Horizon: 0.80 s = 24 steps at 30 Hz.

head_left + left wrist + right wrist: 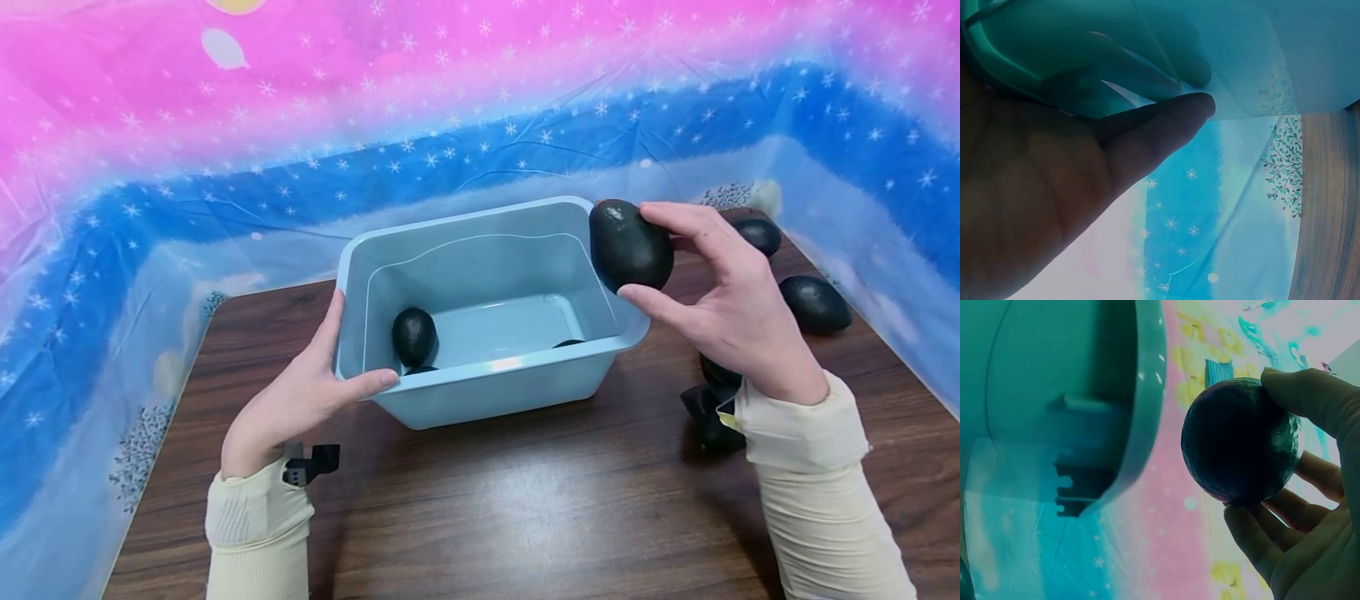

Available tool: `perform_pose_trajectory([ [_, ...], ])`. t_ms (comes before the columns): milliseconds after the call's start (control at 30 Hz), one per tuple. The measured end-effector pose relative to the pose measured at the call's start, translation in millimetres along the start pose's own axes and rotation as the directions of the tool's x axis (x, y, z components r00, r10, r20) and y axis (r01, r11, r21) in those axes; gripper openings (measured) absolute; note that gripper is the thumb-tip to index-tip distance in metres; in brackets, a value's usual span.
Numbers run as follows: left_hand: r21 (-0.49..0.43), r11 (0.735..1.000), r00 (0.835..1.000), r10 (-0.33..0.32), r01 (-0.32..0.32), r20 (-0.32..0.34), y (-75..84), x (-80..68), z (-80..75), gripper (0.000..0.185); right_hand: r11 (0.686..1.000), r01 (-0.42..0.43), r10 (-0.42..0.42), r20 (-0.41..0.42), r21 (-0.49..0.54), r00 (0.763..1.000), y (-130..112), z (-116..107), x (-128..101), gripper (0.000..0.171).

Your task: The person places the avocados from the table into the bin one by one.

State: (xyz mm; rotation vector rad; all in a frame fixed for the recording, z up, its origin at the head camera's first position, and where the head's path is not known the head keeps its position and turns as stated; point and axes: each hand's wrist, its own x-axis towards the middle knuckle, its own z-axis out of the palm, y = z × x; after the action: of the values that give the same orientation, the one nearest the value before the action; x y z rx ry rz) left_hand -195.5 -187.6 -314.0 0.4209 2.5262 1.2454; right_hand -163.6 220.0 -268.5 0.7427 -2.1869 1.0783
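A dark avocado (632,246) is pinched between the thumb and fingers of my right hand (738,292), over the right end of a light blue plastic bin (495,398). The right wrist view shows the same avocado (1241,440) close up beside the bin's rim (1152,381). My left hand (300,396) rests against the bin's near left corner, its fingers along the left end and its thumb (1160,134) by the front rim, both straight. Inside the bin lies another avocado (414,337); the front wall mostly hides two more dark ones.
Several avocados lie on the wooden table (510,517) to the right, one of them (814,305) near the right edge. Some are partly hidden behind my right hand and wrist. A pink and blue snowflake cloth (465,150) stands round the table's far and side edges.
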Motion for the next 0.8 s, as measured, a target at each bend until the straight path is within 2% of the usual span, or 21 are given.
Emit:
perform_pose_trajectory([
  [367,0.012,1.000,1.000,-0.013,0.014,-0.007,1.5,-0.5,0.6,0.108,0.998,0.055,-0.056,0.054,0.026,0.997,0.8,11.3,-0.1,0.071],
  [533,0.008,1.000,1.000,-0.018,0.018,-0.005,1.6,-0.9,0.5,0.108,0.998,0.045,-0.049,0.084,0.049,0.995,2.1,15.5,-1.2,0.071],
  [800,0.016,1.000,1.000,-0.022,0.023,-0.008,1.5,-0.8,0.6,0.108,1.000,0.006,-0.009,0.115,0.021,0.993,2.1,18.0,-2.3,0.067],
])
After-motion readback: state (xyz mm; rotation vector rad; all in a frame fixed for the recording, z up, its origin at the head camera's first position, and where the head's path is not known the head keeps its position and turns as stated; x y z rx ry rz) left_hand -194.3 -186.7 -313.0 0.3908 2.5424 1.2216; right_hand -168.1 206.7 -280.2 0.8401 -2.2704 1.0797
